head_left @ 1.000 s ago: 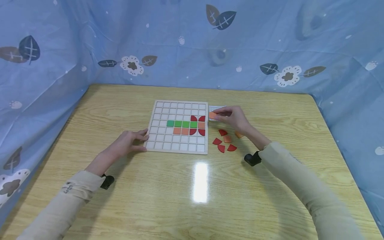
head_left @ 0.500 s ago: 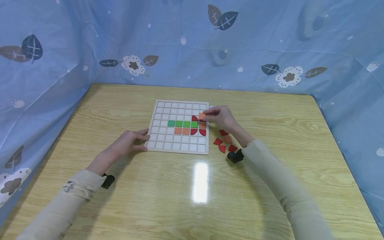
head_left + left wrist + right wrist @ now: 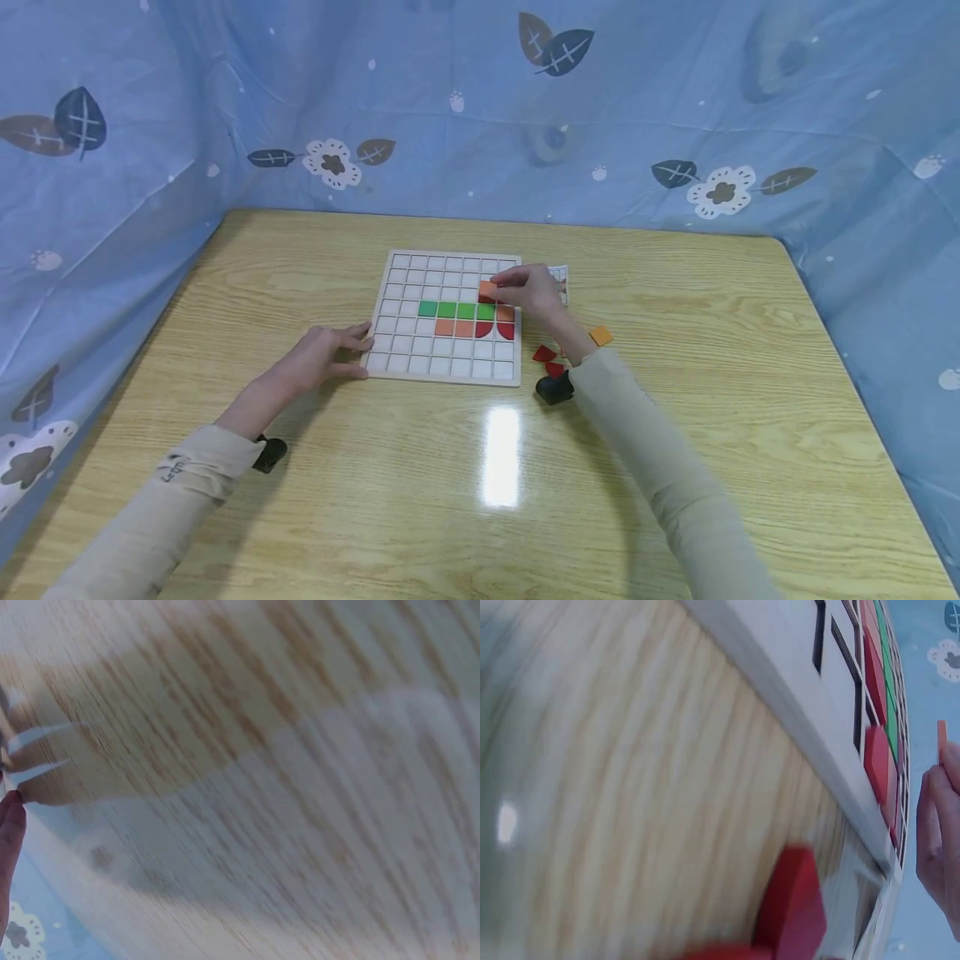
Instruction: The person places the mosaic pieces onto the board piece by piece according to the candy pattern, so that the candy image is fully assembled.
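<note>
A white gridded board (image 3: pixel 440 381) lies on the table, bearing a row of green tiles (image 3: pixel 465 311), orange square tiles (image 3: pixel 454 327) beneath it and red quarter-round tiles (image 3: pixel 506 331) at the right. My right hand (image 3: pixel 534 292) pinches an orange square tile (image 3: pixel 486 289) between thumb and fingers above the board's right part, covering some cells and tiles there. The same orange tile (image 3: pixel 942 741) shows edge-on in the right wrist view. My left hand (image 3: pixel 327 357) touches the board's left edge with spread fingers; only fingers (image 3: pixel 9 840) show in the left wrist view.
Right of the board lie loose red quarter-round tiles (image 3: pixel 543 354), partly hidden by my right forearm, and a yellow-orange square tile (image 3: pixel 601 335). A printed card (image 3: pixel 561 283) sits beyond my right hand. Blue patterned cloth (image 3: pixel 420 108) hangs behind the wooden table (image 3: pixel 375 492).
My right hand has carried the orange tile leftward from over the card to above the board, uncovering the card's right part and the yellow-orange tile. My left hand stays at the board's edge.
</note>
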`<state>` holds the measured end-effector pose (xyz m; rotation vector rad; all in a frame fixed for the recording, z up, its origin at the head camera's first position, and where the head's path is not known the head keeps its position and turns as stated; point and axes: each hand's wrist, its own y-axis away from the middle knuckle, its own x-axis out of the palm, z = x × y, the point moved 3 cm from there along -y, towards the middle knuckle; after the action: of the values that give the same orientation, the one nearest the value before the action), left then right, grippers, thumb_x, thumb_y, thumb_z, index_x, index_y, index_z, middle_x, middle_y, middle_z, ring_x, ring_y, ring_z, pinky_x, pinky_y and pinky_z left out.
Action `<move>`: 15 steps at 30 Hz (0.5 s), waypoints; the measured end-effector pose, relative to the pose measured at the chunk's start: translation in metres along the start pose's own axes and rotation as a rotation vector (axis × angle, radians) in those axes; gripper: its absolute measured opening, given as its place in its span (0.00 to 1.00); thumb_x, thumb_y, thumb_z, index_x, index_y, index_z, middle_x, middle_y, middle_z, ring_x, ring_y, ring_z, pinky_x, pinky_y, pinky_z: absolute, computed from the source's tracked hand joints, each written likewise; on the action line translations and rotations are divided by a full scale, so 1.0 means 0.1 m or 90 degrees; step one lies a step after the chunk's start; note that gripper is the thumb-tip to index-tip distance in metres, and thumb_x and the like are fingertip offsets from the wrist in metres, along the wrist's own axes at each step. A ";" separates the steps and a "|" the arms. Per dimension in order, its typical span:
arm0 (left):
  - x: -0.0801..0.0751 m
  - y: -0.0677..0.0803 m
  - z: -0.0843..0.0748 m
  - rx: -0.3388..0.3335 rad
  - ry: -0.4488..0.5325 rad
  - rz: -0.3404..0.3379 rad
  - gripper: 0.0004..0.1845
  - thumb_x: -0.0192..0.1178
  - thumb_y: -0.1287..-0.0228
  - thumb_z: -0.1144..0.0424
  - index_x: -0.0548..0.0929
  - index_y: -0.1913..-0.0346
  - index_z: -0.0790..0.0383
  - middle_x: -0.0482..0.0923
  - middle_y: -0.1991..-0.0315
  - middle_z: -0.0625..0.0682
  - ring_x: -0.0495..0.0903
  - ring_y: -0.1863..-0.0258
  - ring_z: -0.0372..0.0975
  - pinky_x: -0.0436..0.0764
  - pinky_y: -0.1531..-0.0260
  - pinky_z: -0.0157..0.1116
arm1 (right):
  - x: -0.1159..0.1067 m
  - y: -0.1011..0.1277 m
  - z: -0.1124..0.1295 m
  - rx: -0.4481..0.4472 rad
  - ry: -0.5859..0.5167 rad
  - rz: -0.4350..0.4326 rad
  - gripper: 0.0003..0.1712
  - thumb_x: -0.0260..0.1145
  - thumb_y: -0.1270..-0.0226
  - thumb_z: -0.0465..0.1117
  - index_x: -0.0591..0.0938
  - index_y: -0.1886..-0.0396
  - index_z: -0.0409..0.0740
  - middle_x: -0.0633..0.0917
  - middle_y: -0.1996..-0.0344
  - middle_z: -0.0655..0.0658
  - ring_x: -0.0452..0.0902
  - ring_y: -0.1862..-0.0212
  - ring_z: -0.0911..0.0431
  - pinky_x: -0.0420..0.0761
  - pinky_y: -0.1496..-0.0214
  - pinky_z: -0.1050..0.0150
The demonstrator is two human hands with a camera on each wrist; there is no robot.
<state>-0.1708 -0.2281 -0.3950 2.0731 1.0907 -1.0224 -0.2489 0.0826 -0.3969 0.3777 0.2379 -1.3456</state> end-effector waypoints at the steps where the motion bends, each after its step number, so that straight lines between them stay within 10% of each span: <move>1: 0.00 0.00 0.00 -0.001 0.001 0.000 0.28 0.70 0.47 0.66 0.76 0.43 0.75 0.62 0.34 0.67 0.61 0.35 0.62 0.66 0.39 0.56 | 0.02 0.00 0.01 0.001 -0.002 -0.006 0.13 0.69 0.38 0.35 0.86 0.55 0.36 0.85 0.54 0.38 0.79 0.50 0.49 0.80 0.51 0.59; 15: 0.01 -0.01 0.03 0.008 0.010 -0.007 0.29 0.70 0.47 0.65 0.76 0.43 0.74 0.62 0.34 0.67 0.61 0.35 0.61 0.67 0.40 0.56 | 0.25 -0.06 0.11 -0.018 0.041 -0.090 0.12 0.74 0.45 0.33 0.87 0.61 0.33 0.87 0.62 0.36 0.83 0.58 0.47 0.83 0.58 0.61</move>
<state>-0.1723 -0.2300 -0.3976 2.0900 1.1076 -1.0227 -0.2504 0.0544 -0.3967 0.3864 0.3420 -1.4695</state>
